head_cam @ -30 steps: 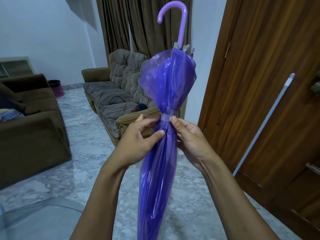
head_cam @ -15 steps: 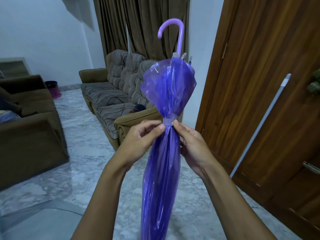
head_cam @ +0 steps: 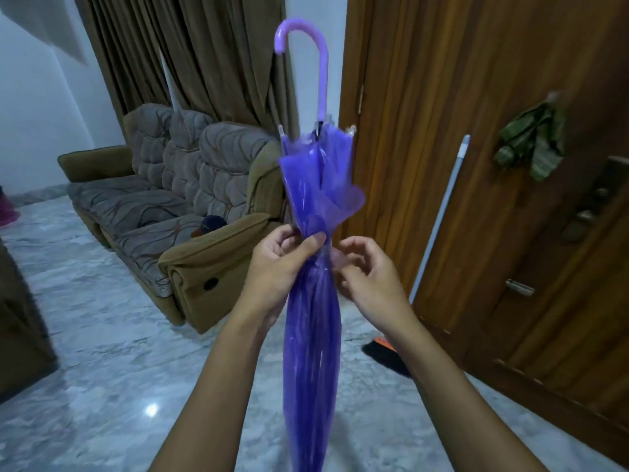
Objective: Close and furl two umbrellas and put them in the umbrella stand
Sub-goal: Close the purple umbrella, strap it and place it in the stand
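Observation:
A furled purple see-through umbrella (head_cam: 313,335) stands upright in front of me, its curved lilac handle (head_cam: 321,63) at the top and its tip out of view below. My left hand (head_cam: 279,267) grips it at the narrow waist, with the thumb laid across the front. My right hand (head_cam: 367,274) sits just right of the waist with its fingers curled, and seems to pinch the pale tie strap (head_cam: 335,257) there. Above the waist the canopy (head_cam: 320,185) flares out loosely. No second umbrella or umbrella stand is in view.
A brown patterned sofa (head_cam: 177,199) stands at the left on the marble floor (head_cam: 102,386). At the right is a wooden door (head_cam: 510,165), with a white broom stick (head_cam: 442,212) leaning on it and a green cloth (head_cam: 534,144) hanging from it. Brown curtains (head_cam: 190,56) hang behind.
My left thumb has moved over the front of the umbrella's waist. My right hand has drawn a little to the right. The view has shifted toward the door.

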`<action>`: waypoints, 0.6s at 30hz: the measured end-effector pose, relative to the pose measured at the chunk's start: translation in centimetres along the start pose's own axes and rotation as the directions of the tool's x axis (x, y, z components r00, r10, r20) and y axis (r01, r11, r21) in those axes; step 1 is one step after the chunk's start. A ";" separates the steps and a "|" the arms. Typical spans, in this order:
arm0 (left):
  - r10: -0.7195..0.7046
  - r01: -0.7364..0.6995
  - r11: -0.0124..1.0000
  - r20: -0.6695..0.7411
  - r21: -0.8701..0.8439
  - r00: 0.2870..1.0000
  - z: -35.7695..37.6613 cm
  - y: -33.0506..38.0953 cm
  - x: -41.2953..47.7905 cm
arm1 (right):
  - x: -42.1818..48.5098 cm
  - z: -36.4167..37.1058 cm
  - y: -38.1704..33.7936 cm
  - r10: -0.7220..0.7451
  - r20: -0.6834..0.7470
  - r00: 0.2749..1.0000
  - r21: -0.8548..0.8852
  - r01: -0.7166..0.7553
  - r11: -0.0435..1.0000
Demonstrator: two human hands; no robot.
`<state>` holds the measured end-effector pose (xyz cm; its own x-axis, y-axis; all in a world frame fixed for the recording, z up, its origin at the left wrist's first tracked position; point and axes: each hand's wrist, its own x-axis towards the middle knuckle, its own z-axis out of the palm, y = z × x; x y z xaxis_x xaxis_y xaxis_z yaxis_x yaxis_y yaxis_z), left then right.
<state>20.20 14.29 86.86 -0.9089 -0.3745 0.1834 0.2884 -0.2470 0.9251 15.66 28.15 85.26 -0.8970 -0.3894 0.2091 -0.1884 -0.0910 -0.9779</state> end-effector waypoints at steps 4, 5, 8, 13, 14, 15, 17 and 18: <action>0.031 -0.027 0.997 -0.055 0.068 0.998 5.0 -1.4 0.7 | -0.8 -3.6 1.2 -0.026 0.008 1.000 -0.022 0.026 0.999; 0.029 -0.026 0.997 -0.044 0.071 0.999 6.4 -1.9 0.8 | -1.1 -4.6 1.2 -0.037 -0.021 0.999 -0.046 0.036 0.998; 0.009 -0.016 0.993 0.065 0.119 0.998 10.6 -3.6 1.1 | -1.7 -8.2 0.9 -0.077 -0.199 0.977 -0.148 0.047 0.988; -0.090 0.019 0.983 0.386 0.183 0.918 17.4 -6.4 1.6 | -3.5 -16.7 0.6 -0.050 -0.397 0.916 -0.125 0.000 0.992; -0.112 0.007 0.974 0.451 0.228 0.885 18.8 -7.3 1.6 | -4.0 -18.6 0.6 -0.041 -0.439 0.897 -0.102 -0.005 0.995; -0.131 -0.007 0.965 0.507 0.261 0.852 20.3 -8.3 1.6 | -4.7 -20.5 0.6 -0.040 -0.486 0.873 -0.086 -0.003 0.996; -0.143 -0.030 0.961 0.584 0.275 0.799 23.5 -10.6 1.0 | -6.0 -24.3 0.7 -0.041 -0.579 0.814 -0.062 0.007 0.998; -0.137 -0.045 0.962 0.617 0.270 0.775 25.3 -11.6 0.6 | -6.8 -26.2 0.9 -0.039 -0.624 0.780 -0.052 0.008 0.999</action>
<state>8.71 39.55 84.68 -0.9299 0.2947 0.2201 0.2366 0.0208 0.9714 11.13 54.73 82.77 -0.9423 0.2715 0.1957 -0.2158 -0.0461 -0.9753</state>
